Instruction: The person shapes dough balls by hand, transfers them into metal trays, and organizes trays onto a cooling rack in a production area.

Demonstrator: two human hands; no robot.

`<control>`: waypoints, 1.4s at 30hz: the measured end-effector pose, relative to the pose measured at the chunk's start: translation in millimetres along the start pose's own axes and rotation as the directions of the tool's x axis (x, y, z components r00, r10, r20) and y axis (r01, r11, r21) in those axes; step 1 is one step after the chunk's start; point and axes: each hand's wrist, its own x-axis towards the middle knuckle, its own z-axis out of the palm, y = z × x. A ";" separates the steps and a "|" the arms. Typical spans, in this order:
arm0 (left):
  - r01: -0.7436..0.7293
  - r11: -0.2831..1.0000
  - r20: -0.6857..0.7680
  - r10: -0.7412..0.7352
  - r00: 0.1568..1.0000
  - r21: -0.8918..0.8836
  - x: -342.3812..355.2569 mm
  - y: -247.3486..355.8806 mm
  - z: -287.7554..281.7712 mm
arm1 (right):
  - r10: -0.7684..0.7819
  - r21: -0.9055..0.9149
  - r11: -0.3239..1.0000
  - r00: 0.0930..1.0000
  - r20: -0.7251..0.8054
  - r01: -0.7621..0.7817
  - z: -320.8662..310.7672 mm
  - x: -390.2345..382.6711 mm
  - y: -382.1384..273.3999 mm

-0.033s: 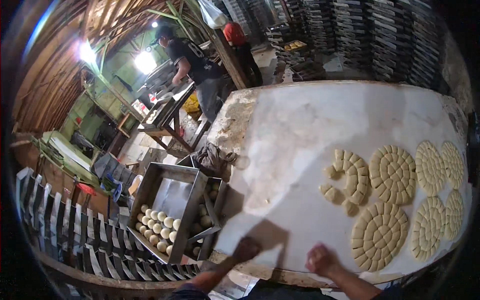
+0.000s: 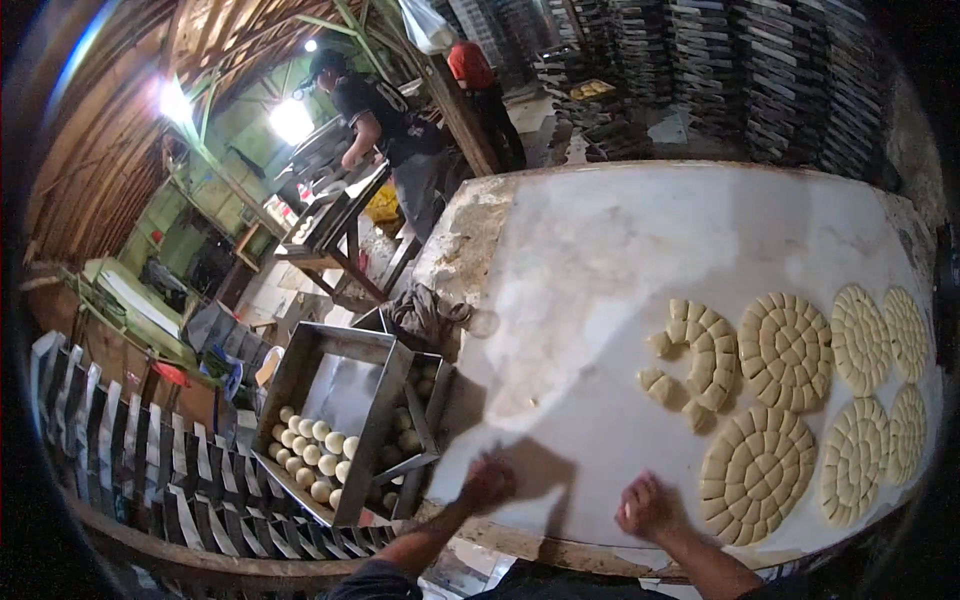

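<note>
My left hand is low over the near edge of the pale table, its fingers curled down beside its own shadow. To the right, my right hand rests at the tabletop with its fingers closed in. Whatever either hand may have under its fingers is hidden. Nearest my right hand lies a round of cut dough pieces. Beyond it is a partly broken ring of dough pieces. Left of my left hand, a metal tray holds several round dough balls.
A second metal tray with dough balls sits partly beneath the first. More dough rounds lie at the right. Metal trays are racked at the left; stacks stand behind. A person works at a far bench.
Both my hands have shifted slightly away from me over the tabletop. The person at the far bench has moved their arm a little.
</note>
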 end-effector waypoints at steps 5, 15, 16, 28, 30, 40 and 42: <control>0.070 0.964 -0.438 -0.181 0.881 -0.258 125.9 56.3 -40.5 | 0.191 0.035 0.982 0.970 -0.153 -0.188 27.3 97.2 -9.2; 0.115 0.954 -0.171 -0.166 0.971 -0.277 12.6 0.9 -34.3 | 0.066 -0.016 0.998 0.995 -0.071 -0.067 1.0 63.2 14.0; 0.123 0.963 -0.251 -0.184 0.950 -0.239 40.3 -16.2 -41.2 | 0.109 0.000 0.994 0.988 -0.111 -0.109 18.8 75.9 24.3; -0.012 0.873 -0.103 -0.044 0.994 -0.488 -70.9 51.4 -27.4 | 0.451 0.045 0.883 0.872 0.189 -0.467 6.5 76.1 -72.2; 0.442 0.506 0.545 0.067 0.836 -0.741 -107.2 44.4 -123.7 | 0.523 0.049 0.836 0.820 0.233 -0.547 -7.7 74.4 -55.1; 0.101 0.946 -0.226 -0.177 0.958 -0.309 -123.3 -225.6 -324.4 | -0.064 0.579 0.808 0.992 -0.106 0.114 13.7 371.6 -317.8; 0.098 0.962 -0.183 -0.147 0.972 -0.254 -100.9 -239.6 -316.0 | -0.181 0.472 0.855 0.977 -0.114 0.214 37.6 417.2 -338.8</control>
